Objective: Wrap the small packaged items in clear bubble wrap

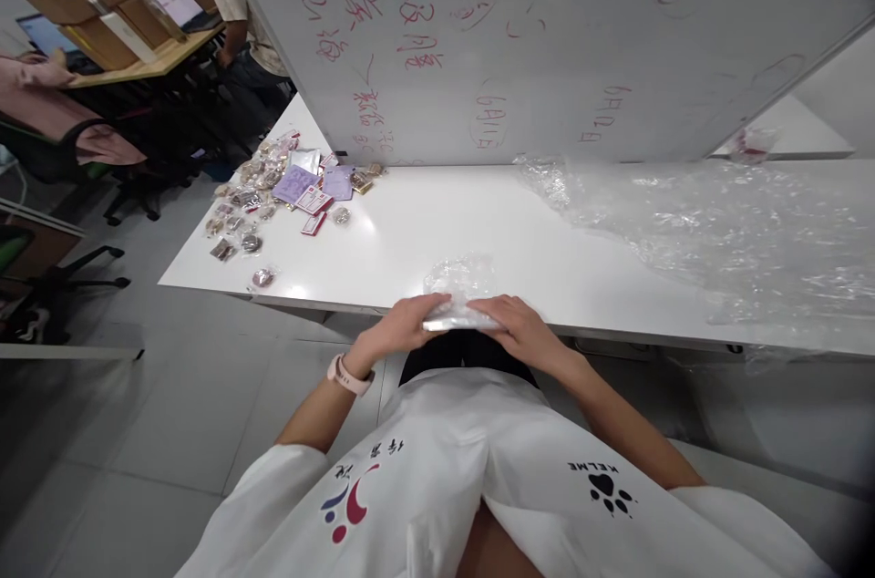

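A small piece of clear bubble wrap [459, 275] lies at the front edge of the white table, right before my body. My left hand [414, 321] grips its near left side, thumb on top and the other fingers mostly hidden. On the near right side my right hand [523, 330] holds the same wrap, its thumb pointing inward. Between the hands the wrap forms a flat, folded near edge; whether something lies inside cannot be made out. The far part of the wrap rests loosely on the tabletop.
Small wrapped packets [250, 200], purple sachets [296, 184] and red-and-white cards [314, 200] are heaped on the table's left end. A large sheet of bubble wrap [738, 241] covers the right and overhangs the front edge. A whiteboard [519, 40] stands behind. Another person [239, 13] is at far left.
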The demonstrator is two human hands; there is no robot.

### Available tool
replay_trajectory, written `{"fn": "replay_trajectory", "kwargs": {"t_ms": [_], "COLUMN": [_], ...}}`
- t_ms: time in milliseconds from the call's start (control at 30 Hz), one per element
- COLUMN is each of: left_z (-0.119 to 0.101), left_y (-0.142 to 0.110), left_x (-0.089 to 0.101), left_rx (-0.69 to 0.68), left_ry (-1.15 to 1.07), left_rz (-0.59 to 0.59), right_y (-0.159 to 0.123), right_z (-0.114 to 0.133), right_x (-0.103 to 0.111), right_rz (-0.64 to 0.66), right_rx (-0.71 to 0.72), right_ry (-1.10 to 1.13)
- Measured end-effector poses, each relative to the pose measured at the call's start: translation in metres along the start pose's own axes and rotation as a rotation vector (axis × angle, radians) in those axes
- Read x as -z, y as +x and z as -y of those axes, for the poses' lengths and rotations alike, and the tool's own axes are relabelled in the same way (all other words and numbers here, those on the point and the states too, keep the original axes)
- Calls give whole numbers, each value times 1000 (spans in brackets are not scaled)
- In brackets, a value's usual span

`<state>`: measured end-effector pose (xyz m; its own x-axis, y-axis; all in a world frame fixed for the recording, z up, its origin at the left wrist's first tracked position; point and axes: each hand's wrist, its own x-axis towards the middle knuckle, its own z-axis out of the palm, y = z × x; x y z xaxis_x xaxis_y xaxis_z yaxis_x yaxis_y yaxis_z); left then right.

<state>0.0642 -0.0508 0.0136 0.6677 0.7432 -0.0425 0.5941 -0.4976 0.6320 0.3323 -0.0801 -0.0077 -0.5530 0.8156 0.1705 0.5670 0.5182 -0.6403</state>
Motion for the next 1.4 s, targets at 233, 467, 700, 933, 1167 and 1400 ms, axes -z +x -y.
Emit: {"fn": "replay_trajectory", "kwargs": {"t_ms": [233,467,700,933,1167,1400], "left_z": [19,25,23,4,4,36], "left_y": [71,89,94,92,81,57], "left_x": [45,38,35,22,-8,-39], "left_rx": [369,379,206,59,49,272], "left_ry": [-10,-42,-234,-71,-162,174], "left_rz": [-119,-7,0,-99,-436,-663], "right_y": [62,67,68,58,11,-64], "right_z": [-27,-42,-47,-51,-50,-119], "right_x": [21,6,28,44,59,164], "right_rz": [-100,-209,-111,174,-199,-1351], "right_rx": [-503,-557,-503,-463,-527,-633], "right_ry": [-13,-184,231,734,733,465]}}
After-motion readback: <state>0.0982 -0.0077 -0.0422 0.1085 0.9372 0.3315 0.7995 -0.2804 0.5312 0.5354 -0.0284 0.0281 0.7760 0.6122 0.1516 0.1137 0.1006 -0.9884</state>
